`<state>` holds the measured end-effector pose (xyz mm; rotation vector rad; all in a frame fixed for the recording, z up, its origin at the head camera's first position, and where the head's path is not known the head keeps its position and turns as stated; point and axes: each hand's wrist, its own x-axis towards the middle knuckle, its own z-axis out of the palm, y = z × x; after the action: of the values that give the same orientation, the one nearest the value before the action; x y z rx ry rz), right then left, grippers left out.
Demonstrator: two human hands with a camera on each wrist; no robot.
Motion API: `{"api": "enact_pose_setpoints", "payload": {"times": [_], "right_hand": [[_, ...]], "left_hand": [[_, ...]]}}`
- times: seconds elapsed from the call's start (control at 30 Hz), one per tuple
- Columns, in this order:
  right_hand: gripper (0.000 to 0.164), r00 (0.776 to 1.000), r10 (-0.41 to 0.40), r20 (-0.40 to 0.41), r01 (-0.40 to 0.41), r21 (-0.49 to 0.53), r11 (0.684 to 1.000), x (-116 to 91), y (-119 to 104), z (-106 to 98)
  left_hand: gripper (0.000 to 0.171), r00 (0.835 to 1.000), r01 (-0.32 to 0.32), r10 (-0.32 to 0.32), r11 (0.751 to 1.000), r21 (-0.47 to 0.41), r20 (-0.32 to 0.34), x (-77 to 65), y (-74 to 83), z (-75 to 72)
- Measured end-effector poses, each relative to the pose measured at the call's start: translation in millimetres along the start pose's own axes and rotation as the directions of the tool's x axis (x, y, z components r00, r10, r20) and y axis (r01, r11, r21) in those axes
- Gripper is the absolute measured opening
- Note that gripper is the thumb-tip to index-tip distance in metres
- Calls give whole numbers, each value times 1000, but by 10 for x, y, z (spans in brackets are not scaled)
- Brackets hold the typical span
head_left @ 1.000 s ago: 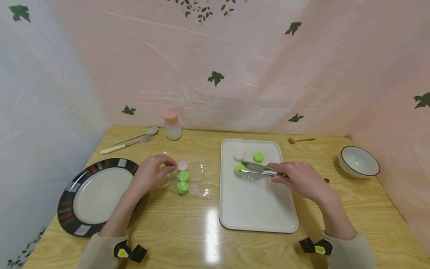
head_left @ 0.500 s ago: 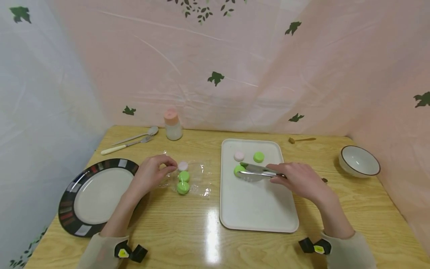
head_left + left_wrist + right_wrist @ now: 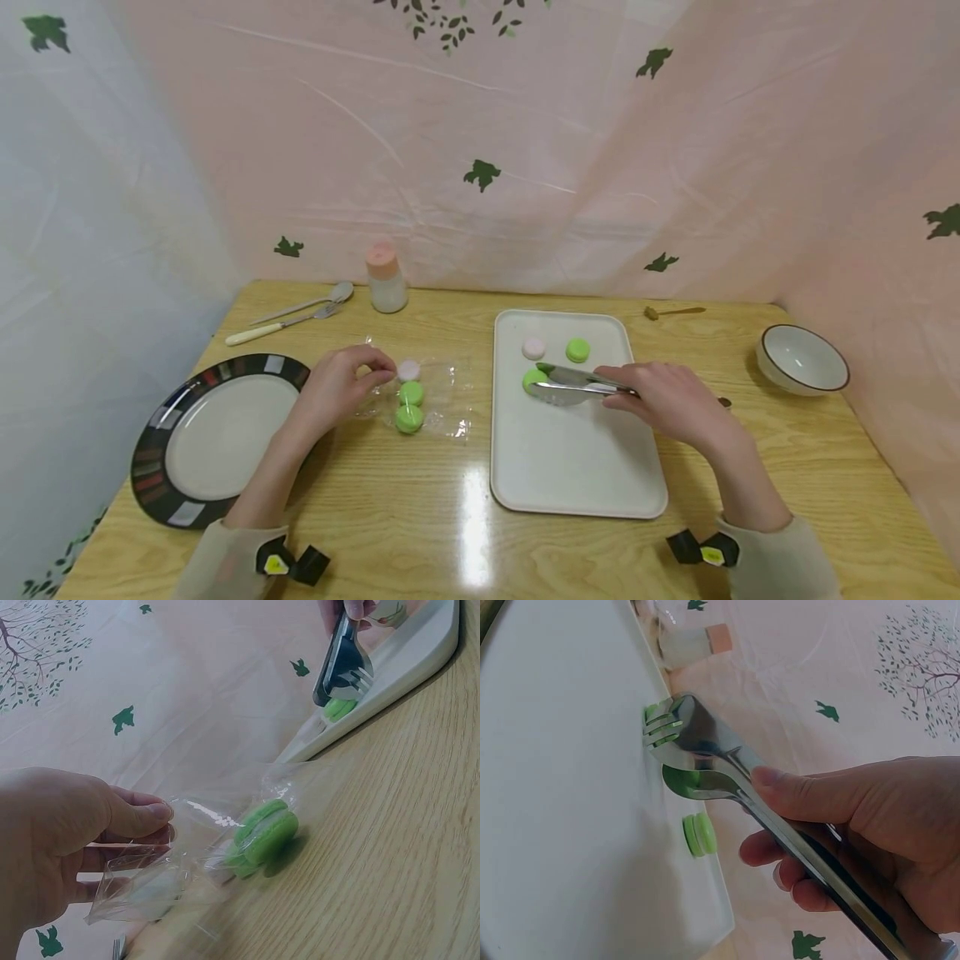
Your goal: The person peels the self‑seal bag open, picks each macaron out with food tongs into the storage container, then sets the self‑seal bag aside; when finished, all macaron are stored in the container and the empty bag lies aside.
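My left hand (image 3: 341,387) pinches the edge of a clear plastic bag (image 3: 450,396), fingertips at its left end. Inside the bag, a pale pink macaron (image 3: 408,371) and two green macarons (image 3: 271,834) lie in a row. My right hand (image 3: 667,400) grips metal tongs (image 3: 772,806), one end shaped like a fork, the other like a spoon. The tong tips are spread at a green macaron (image 3: 534,381) on the white tray (image 3: 577,467). Behind it on the tray sit a pale pink macaron (image 3: 533,348) and another green macaron (image 3: 577,350).
A dark-rimmed plate (image 3: 225,442) lies left, beside my left forearm. A fork (image 3: 277,325), a spoon (image 3: 315,300) and a pink-capped jar (image 3: 386,279) stand at the back left. A white bowl (image 3: 802,362) and a small wooden utensil (image 3: 675,312) are on the right.
My right hand and the tongs have shifted very slightly left over the tray. My left hand and the bag have stayed in place.
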<state>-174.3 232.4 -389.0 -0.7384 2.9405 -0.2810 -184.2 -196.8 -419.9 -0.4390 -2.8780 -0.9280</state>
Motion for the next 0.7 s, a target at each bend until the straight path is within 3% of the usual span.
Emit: {"api": "enact_pose_setpoints", "payload": {"times": [0.7], "right_hand": [[35,1000,11,11,-11,9,1000,3,-14,-9]], "left_hand": [[5,1000,10,-10,1000,3,4,-6,14,-5]]}}
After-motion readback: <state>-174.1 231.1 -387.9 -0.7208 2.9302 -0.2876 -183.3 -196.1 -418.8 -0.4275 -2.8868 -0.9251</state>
